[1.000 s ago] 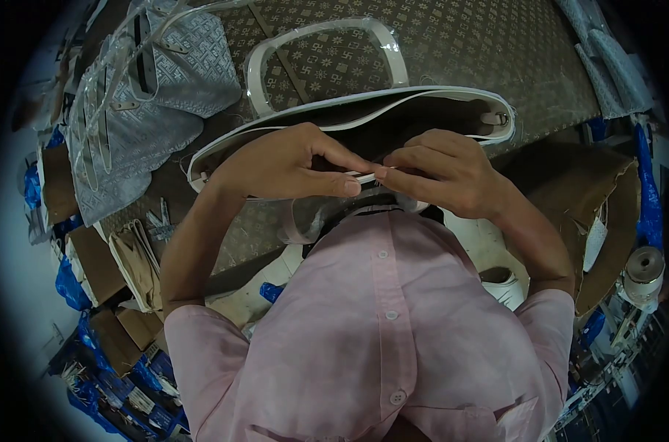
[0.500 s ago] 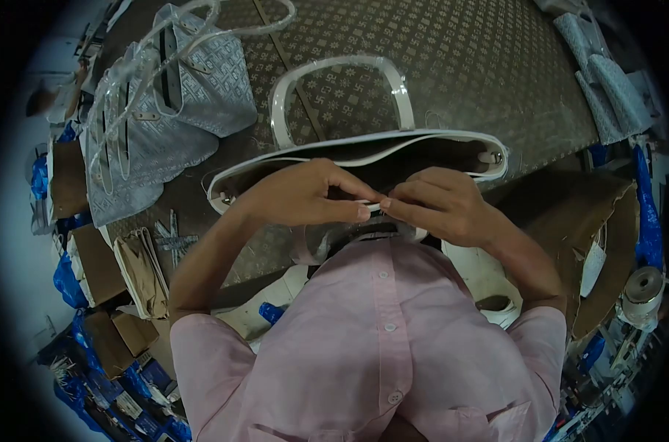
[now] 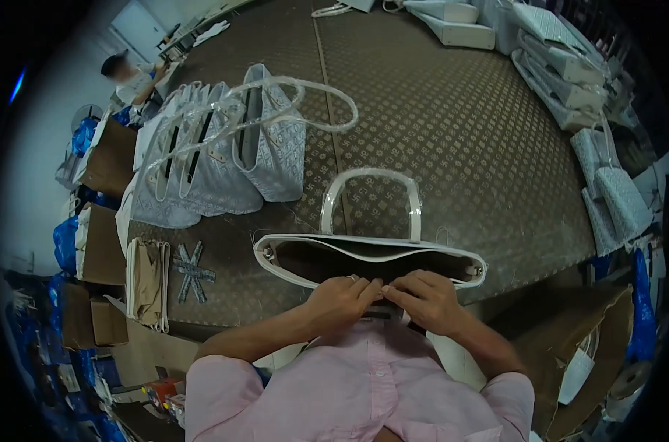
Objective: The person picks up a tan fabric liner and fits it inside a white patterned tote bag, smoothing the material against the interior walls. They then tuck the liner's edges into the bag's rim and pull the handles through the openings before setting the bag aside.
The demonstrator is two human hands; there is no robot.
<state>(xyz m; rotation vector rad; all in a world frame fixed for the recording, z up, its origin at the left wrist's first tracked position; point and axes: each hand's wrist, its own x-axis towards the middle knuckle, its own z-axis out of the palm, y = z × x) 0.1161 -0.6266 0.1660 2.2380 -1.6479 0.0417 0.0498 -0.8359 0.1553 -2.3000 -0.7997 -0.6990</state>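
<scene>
A white-edged handbag point(image 3: 452, 261) lies at the table's near edge, its dark mouth gaping and one plastic-wrapped handle standing up at the far side. My left hand point(image 3: 343, 300) is closed at the middle of the bag's near rim, fingertips pinched together. Right beside it, my right hand point(image 3: 425, 297) pinches at the same spot, and the two hands' fingertips nearly touch. The small piece between them is mostly hidden by the fingers. Part of another handle shows below my hands, against the pink shirt.
Several silver patterned bags point(image 3: 275, 155) stand at the left of the patterned table point(image 3: 423, 96). Folded brown pieces point(image 3: 149, 283) and crossed strips point(image 3: 194, 272) lie near the left edge. More bags point(image 3: 562, 66) line the right. A person point(image 3: 132, 81) is at the far left.
The head view has tilted up, showing more of the table and the person at the far left. Both hands are still at the bag's near rim, with fingers slightly shifted.
</scene>
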